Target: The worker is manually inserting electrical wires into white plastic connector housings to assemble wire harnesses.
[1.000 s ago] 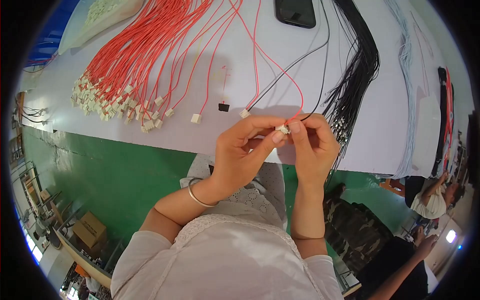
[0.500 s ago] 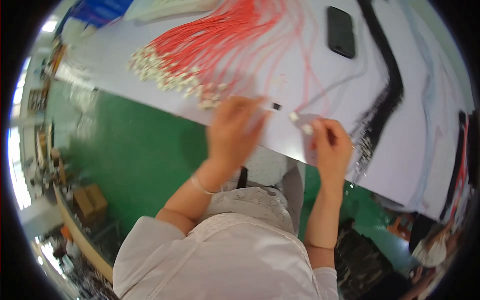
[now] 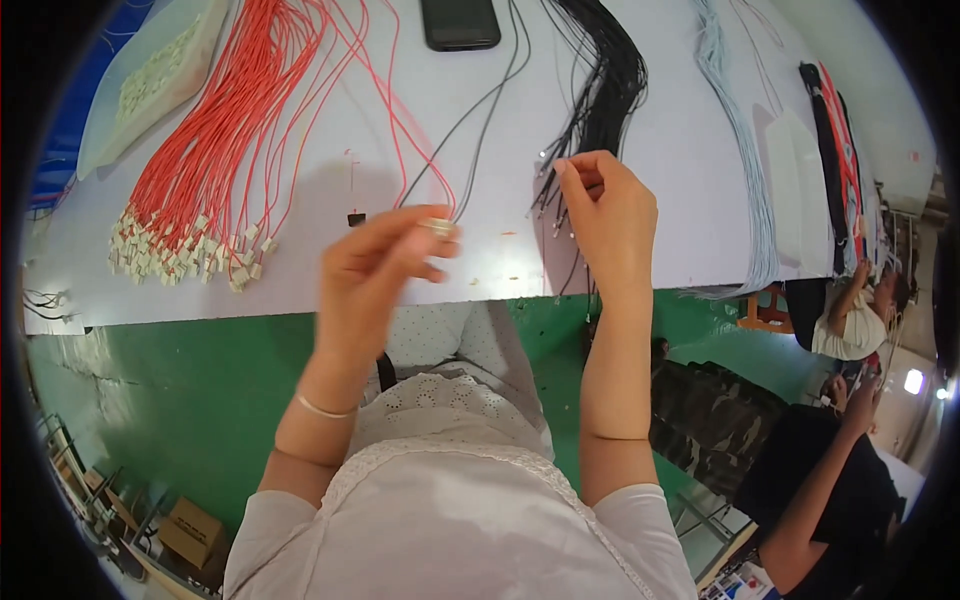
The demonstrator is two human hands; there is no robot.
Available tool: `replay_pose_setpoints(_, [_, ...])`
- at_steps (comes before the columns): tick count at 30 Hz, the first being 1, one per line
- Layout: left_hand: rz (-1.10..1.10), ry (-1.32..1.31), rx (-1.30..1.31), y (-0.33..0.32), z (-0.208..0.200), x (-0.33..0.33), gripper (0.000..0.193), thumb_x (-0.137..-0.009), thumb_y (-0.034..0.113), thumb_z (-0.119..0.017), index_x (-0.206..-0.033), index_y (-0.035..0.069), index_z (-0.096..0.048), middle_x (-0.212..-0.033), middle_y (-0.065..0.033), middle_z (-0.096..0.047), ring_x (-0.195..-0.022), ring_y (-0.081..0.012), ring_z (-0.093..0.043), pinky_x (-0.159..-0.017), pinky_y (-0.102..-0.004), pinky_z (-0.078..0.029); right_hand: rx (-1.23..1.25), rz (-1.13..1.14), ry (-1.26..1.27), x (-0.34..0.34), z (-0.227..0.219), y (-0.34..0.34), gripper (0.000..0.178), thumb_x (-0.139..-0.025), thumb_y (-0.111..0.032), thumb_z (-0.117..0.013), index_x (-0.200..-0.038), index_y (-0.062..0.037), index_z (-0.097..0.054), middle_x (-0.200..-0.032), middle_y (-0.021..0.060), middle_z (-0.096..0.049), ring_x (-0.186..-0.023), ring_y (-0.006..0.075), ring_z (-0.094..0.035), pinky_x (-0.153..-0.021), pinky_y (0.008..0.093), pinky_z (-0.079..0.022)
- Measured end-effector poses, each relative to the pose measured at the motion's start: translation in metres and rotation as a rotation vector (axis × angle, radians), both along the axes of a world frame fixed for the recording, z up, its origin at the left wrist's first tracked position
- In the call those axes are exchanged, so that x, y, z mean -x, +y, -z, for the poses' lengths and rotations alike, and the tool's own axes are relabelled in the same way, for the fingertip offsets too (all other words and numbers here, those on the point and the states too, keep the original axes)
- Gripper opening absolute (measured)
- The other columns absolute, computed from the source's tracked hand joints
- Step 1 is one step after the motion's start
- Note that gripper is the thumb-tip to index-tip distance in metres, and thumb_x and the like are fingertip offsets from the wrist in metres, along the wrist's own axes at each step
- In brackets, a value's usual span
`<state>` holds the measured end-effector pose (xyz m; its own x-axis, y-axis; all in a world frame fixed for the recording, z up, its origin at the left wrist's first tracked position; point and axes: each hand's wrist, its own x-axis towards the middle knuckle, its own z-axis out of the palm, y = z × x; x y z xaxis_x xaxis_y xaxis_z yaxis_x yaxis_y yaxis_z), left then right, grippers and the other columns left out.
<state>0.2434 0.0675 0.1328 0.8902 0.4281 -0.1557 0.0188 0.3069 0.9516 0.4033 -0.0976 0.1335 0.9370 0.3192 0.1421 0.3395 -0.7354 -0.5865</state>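
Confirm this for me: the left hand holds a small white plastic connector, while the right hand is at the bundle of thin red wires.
Not quite. In the head view, the right hand is at the bundle of thin black wires; the bundle of thin red wires lies over to the left. The left hand does hold a small white plastic connector.

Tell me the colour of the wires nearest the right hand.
Black; those wires show best in the head view, by the right hand.
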Motion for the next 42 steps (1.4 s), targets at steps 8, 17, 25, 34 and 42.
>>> replay_pose_setpoints(8, [0.106, 0.086, 0.217, -0.013, 0.008, -0.021, 0.025, -0.093, 0.010, -0.067, -0.116, 0.001, -0.069, -0.100, -0.0094, -0.072, -0.091, -0.0146, -0.070, -0.074, -0.0265, -0.059, 0.280, -0.050, 0.099, -0.042, 0.001, 0.020, 0.029, -0.085, -0.030, -0.073, -0.084, -0.0012, -0.068, -0.069, 0.0058, -0.066, -0.060, 0.0163, -0.060, -0.057, 0.0298, -0.048])
replay_pose_setpoints(17, [0.107, 0.052, 0.231, -0.010, 0.017, -0.020, 0.027, -0.092, 0.008, -0.069, -0.117, -0.001, -0.066, -0.103, -0.0081, -0.071, -0.094, -0.0142, -0.069, -0.077, -0.0266, -0.059, -0.480, -0.110, 0.888, -0.025, -0.017, 0.011, 0.016, -0.094, -0.021, -0.065, -0.092, -0.0060, -0.062, -0.076, 0.0025, -0.065, -0.058, 0.0033, -0.052, -0.047, 0.0175, -0.038])
replay_pose_setpoints(25, [0.085, 0.024, 0.223, -0.012, 0.018, -0.020, 0.025, -0.095, 0.008, -0.064, -0.118, -0.002, -0.064, -0.105, -0.0089, -0.070, -0.095, -0.0142, -0.068, -0.078, -0.0275, -0.060, -0.866, -0.204, 0.927, 0.015, -0.006, 0.026, 0.014, -0.092, -0.015, -0.068, -0.097, -0.0065, -0.058, -0.083, 0.0063, -0.068, -0.064, 0.0057, -0.059, -0.049, 0.0182, -0.042])
replay_pose_setpoints(34, [0.049, -0.015, 0.148, -0.015, 0.021, -0.019, 0.023, -0.095, 0.005, -0.063, -0.117, -0.001, -0.064, -0.106, -0.0101, -0.070, -0.093, -0.0169, -0.069, -0.074, -0.0293, -0.060, -0.839, -0.209, 0.799, 0.024, 0.001, 0.029, 0.015, -0.092, -0.014, -0.069, -0.100, -0.0020, -0.062, -0.084, 0.0066, -0.067, -0.068, 0.0070, -0.058, -0.052, 0.0195, -0.042])
replay_pose_setpoints(42, [0.038, 0.007, 0.171, -0.019, 0.022, -0.020, 0.023, -0.093, 0.007, -0.066, -0.115, -0.001, -0.066, -0.100, -0.0069, -0.070, -0.086, -0.0110, -0.067, -0.074, -0.0241, -0.058, -0.776, -0.270, 0.720, 0.026, 0.001, 0.028, 0.013, -0.091, -0.011, -0.069, -0.097, -0.0009, -0.063, -0.084, 0.0060, -0.066, -0.067, 0.0080, -0.056, -0.053, 0.0208, -0.042])
